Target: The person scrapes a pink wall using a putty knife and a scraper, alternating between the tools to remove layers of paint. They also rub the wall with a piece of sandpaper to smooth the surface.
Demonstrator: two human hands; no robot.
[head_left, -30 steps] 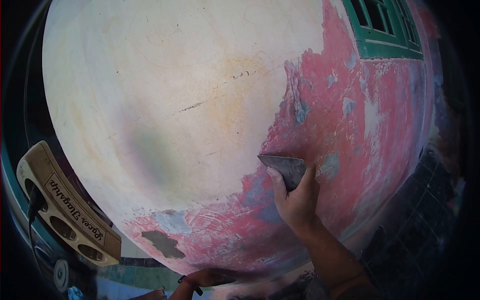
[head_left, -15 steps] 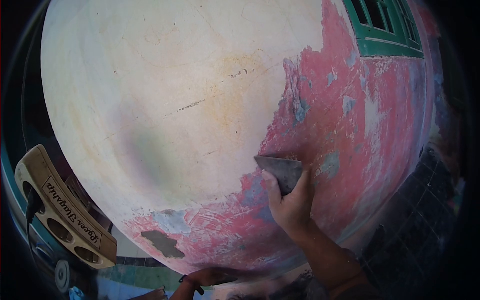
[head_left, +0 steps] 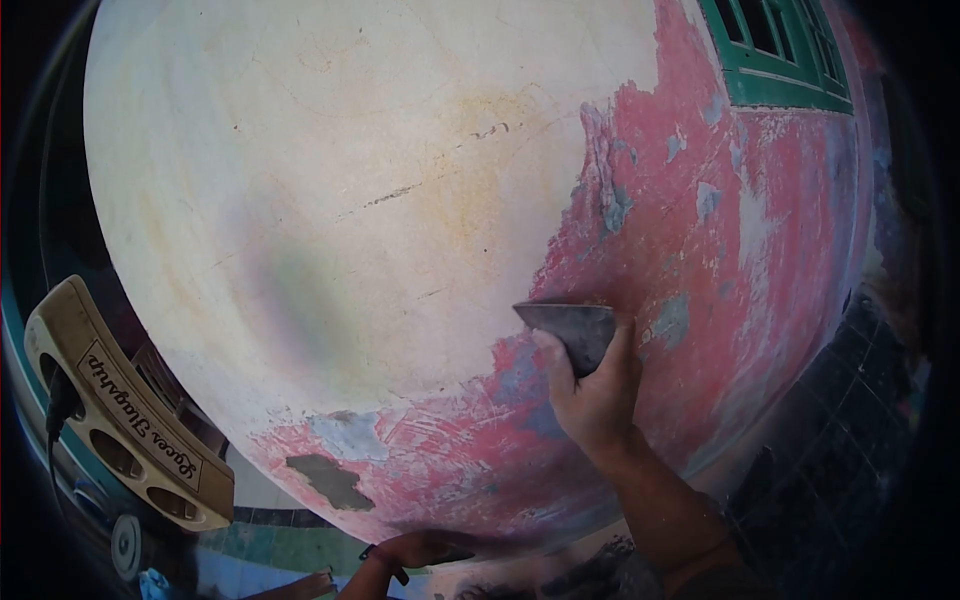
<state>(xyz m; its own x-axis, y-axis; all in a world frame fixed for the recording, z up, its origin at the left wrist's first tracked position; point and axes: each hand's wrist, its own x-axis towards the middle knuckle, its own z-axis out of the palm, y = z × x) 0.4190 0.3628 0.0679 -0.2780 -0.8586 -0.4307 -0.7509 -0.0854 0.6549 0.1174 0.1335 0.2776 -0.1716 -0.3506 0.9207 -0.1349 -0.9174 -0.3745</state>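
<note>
My right hand [head_left: 600,395] grips a scraper [head_left: 575,325] with a flat, dark grey blade. One blade corner touches the ragged edge between the cream paint [head_left: 370,250] and the pinkish-red layer [head_left: 680,240] of the wall. Thumb and fingers press on opposite sides of the blade. Low in the view, my left hand [head_left: 415,550] lies against the bottom of the wall, with a dark band [head_left: 385,562] at the wrist. A dark flat shape [head_left: 455,553] shows at its fingers, too dim to name.
At left is a beige power strip [head_left: 140,425] with a black plug [head_left: 62,400] and cord. A green window frame [head_left: 785,88] is set in the wall at upper right. Dark floor tiles [head_left: 830,430] lie at right. A bare grey patch [head_left: 330,482] marks the lower wall.
The view has shifted slightly. The scraper's blade has tilted a little, its top edge now nearly level, still at the paint edge. My left hand has stayed low by the wall.
</note>
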